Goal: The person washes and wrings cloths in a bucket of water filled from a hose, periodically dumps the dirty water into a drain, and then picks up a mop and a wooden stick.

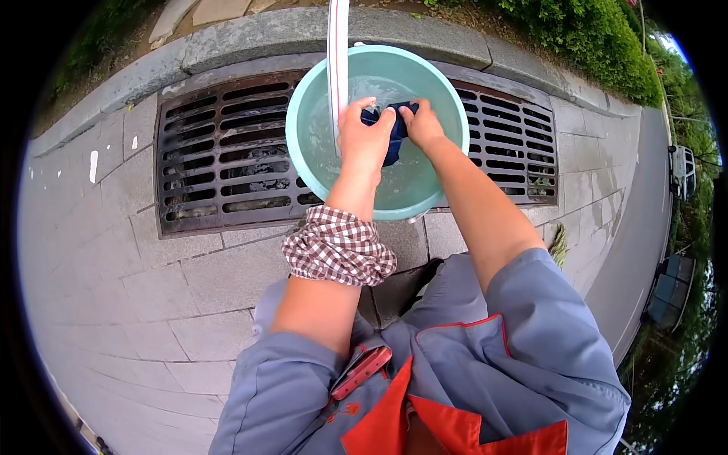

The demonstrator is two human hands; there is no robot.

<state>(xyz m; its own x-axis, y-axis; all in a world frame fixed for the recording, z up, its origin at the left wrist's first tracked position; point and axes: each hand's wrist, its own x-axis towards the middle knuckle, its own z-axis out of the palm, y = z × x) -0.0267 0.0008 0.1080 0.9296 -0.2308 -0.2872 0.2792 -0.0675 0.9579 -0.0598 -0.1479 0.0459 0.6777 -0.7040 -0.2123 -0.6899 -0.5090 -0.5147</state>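
Over the water inside a light green basin (299,155), both hands grip one dark blue cloth (393,149). My left hand (365,135) is closed on the cloth's left part, right beside a white hose with red lines (337,61) that runs down into the basin. On the cloth's upper right part, my right hand (423,124) is closed with its fingers bent round the fabric. The cloth hangs down between the two hands. A brown and white checked sleeve cover (337,246) is bunched on my left forearm.
The basin stands over metal drain grates (227,152) set in grey paving (220,288). Behind them runs a stone kerb (425,39) with green bushes (584,38). A road with a white vehicle (682,171) lies at the far right. A red phone-like object (362,373) sits in a pocket.
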